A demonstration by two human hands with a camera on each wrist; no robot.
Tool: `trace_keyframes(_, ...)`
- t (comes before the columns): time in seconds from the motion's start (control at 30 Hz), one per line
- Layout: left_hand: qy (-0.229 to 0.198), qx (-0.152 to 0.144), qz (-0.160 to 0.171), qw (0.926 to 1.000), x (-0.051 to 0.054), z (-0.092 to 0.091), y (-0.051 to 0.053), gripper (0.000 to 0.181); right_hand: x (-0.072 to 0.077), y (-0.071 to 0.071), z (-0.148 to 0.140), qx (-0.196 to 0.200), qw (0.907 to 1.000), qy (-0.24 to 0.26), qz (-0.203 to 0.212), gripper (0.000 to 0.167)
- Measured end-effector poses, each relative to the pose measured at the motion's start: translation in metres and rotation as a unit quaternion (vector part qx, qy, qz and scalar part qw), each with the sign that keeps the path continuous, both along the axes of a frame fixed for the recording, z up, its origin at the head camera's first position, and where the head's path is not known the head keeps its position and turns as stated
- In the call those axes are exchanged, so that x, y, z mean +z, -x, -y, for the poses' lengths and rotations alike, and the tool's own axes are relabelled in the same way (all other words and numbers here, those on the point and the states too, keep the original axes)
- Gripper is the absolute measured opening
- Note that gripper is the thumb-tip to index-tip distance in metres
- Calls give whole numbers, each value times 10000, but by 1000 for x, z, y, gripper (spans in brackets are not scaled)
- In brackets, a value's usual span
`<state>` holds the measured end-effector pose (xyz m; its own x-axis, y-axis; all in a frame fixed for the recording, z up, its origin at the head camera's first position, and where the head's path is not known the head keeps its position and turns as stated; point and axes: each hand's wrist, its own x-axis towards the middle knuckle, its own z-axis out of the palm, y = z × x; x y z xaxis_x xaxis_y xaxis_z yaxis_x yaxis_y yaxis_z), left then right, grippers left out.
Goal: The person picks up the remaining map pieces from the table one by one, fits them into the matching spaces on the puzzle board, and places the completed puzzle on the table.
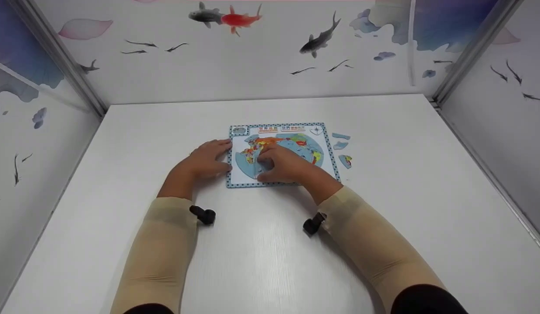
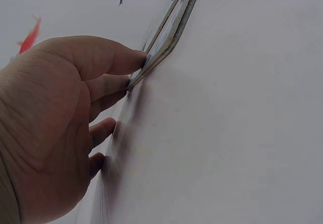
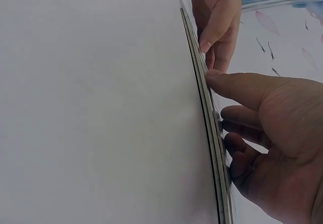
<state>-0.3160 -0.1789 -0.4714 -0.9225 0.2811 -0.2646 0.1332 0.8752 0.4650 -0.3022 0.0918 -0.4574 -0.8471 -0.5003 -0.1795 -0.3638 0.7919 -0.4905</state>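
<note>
A world-map puzzle board (image 1: pixel 283 185) with a blue dotted border lies flat on the white table. My left hand (image 1: pixel 203 160) rests at its left side, fingers and thumb spread and touching the edge; the left wrist view shows the thumb against the board's rim (image 2: pixel 169 42). Over the lower left of the round map, my right hand (image 1: pixel 283 165) has its thumb and forefinger apart on the blue part. In the right wrist view its other fingers (image 3: pixel 242 151) are bent against the board. Whether a piece is between them is hidden.
Right of the board lie three loose puzzle pieces: a long blue one (image 1: pixel 341 136), a smaller blue one (image 1: pixel 340 145) and one with coloured land (image 1: pixel 345 161). White panels with painted fish (image 1: pixel 320 41) enclose the table (image 1: pixel 261 261) at the back and sides.
</note>
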Motion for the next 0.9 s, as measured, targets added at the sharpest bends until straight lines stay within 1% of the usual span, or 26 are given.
trace_keyframes(0.1, 7, -22, -23, 10000, -1, 0, 1, 79, 3, -1, -1, 4, 10000, 0, 86, 61)
trace_keyframes(0.17, -7, -23, -30, 10000, -1, 0, 1, 79, 5, -1, -3, -73, 9998, -40, 195, 61)
trace_keyframes(0.3, -35, 0, -78, 10000, -3, 1, 2, 79, 13, 1, -9, -347, 9984, -82, 441, 59)
trace_keyframes(0.37, -45, 10, -88, 10000, -4, 1, 2, 79, 17, 4, -15, -501, 9975, -11, 507, 58)
trace_keyframes(0.47, -75, 43, -57, 9999, -4, 1, 1, 80, 24, 9, -28, -678, 9962, 176, 518, 56)
trace_keyframes(0.6, -86, 43, -40, 9999, -4, 2, 0, 81, 31, 18, -48, -882, 9944, 405, 423, 53)
trace_keyframes(0.77, -74, 56, -34, 10000, -3, 1, -1, 80, 39, 29, -76, -1253, 9886, 731, 414, 57)
trace_keyframes(0.9, -69, 77, -32, 9999, -3, 1, -1, 80, 43, 37, -102, -1659, 9818, 866, 337, 61)
